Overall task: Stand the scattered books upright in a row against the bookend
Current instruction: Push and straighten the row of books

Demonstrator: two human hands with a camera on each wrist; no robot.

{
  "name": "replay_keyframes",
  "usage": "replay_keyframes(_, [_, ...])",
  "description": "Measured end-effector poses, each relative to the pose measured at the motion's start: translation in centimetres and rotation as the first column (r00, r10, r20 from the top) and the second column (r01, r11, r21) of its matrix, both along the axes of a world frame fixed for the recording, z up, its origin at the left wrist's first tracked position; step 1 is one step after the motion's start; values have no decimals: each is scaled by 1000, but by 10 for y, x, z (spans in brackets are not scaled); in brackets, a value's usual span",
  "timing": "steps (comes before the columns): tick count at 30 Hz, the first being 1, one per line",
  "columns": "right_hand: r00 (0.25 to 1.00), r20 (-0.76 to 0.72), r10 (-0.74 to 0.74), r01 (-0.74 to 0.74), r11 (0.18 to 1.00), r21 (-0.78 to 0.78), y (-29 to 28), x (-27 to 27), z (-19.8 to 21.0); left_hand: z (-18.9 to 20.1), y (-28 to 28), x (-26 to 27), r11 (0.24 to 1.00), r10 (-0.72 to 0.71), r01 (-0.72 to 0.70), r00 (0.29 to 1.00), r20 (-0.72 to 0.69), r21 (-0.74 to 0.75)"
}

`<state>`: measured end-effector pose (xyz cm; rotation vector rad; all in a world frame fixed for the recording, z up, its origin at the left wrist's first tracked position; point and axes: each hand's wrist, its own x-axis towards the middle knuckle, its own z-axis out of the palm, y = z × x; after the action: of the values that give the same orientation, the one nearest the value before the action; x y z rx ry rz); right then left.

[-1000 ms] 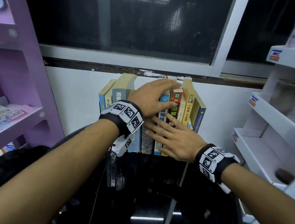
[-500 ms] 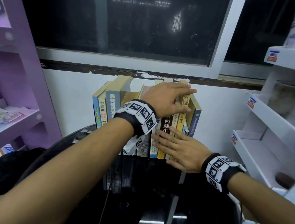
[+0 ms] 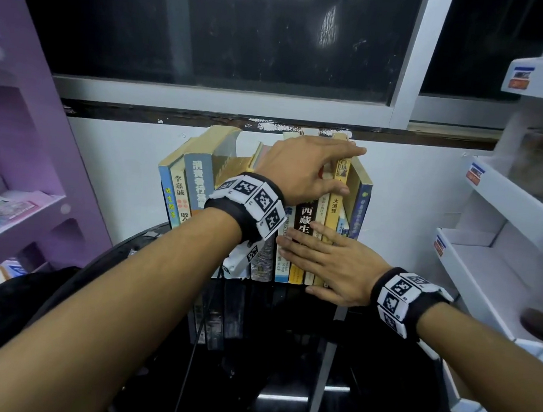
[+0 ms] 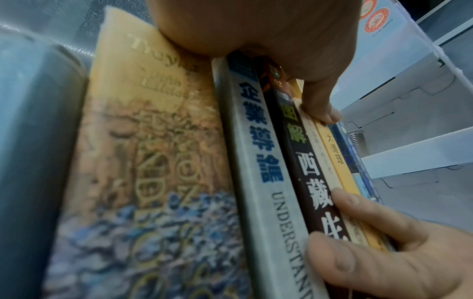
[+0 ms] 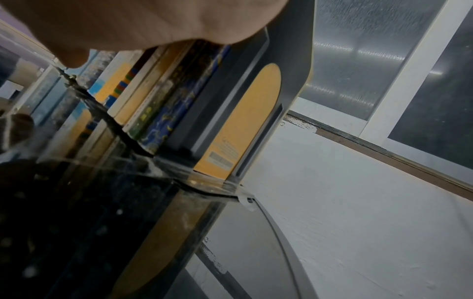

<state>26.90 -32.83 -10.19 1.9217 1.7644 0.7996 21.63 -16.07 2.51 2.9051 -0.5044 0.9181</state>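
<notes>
A row of books (image 3: pixel 304 221) stands upright on a glossy black table (image 3: pixel 283 363) against the white wall. My left hand (image 3: pixel 338 170) lies over the top edges near the right end. Its fingers stretch straight across, and the thumb (image 4: pixel 322 113) presses a cream spine beside the yellow book (image 3: pixel 333 217). My right hand (image 3: pixel 298 260) is flat with straight fingers (image 4: pixel 358 210) against the lower spines. A blue book (image 3: pixel 359 212) ends the row on the right, against a dark grey bookend (image 5: pixel 289 50). The books at the left end (image 3: pixel 197 183) lean slightly.
A purple shelf unit (image 3: pixel 24 154) stands to the left with magazines on it. A white tiered shelf (image 3: pixel 503 256) stands close on the right. A dark window (image 3: pixel 244 41) runs above the books. A black bundle (image 3: pixel 12 299) lies at the lower left.
My left hand has slid right along the book tops to the yellow book. The right-hand books have closed up and stand straighter. My right hand stays on the lower spines.
</notes>
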Motion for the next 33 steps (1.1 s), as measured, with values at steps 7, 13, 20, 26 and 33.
replay_keyframes(7, [1000,-4,-1,1,1000,3,1,4,0,0,2,5,1000,4,-4,1000,-21,10])
replay_keyframes(13, [1000,-22,-6,6,1000,-5,1,5,0,0,3,5,1000,-17,17,1000,-16,0])
replay_keyframes(20, [999,-38,-15,15,1000,-8,0,1,0,0,0,3,999,-34,34,999,-20,-18])
replay_keyframes(26, [999,-42,-27,27,1000,1,-1,-6,2,1,1,4,999,-48,47,996,-73,-26])
replay_keyframes(33, [999,-46,-22,22,1000,2,-2,-20,14,5,6,-3,958,-198,170,975,-99,-232])
